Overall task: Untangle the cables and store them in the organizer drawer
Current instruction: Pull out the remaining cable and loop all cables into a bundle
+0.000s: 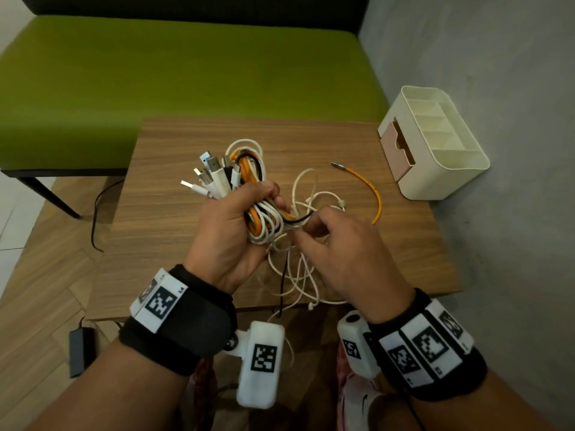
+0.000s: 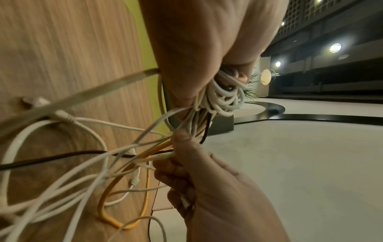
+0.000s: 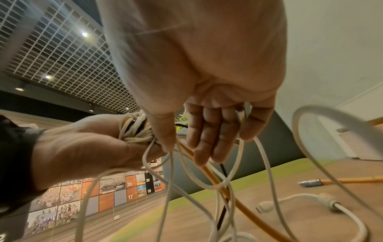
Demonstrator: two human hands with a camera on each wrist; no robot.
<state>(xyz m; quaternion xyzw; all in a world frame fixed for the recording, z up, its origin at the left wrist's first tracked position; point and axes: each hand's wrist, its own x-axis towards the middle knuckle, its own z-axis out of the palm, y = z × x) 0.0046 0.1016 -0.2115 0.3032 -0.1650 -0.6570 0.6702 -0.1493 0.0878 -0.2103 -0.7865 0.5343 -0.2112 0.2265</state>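
Observation:
My left hand [image 1: 264, 194] grips a coiled bundle of cables [image 1: 259, 217], white, orange and black, above the wooden table [image 1: 174, 219]. Several USB plugs [image 1: 211, 175] stick out past its fingers. Beside it, my right hand [image 1: 306, 233] pinches loose white strands [image 1: 298, 269] that trail from the bundle down over the table's near edge. In the right wrist view its fingers [image 3: 207, 139] curl around strands and a metal plug [image 3: 240, 114]. An orange cable [image 1: 371, 189] arcs across the table to the right. The cream organizer [image 1: 448, 169] stands at the far right corner, its pink drawer [image 1: 399, 150] slightly pulled out.
A green bench [image 1: 155, 73] runs behind the table. A grey wall [image 1: 513, 119] rises close on the right, just past the organizer. A black adapter [image 1: 79, 349] and a black cord [image 1: 96, 213] lie on the floor to the left.

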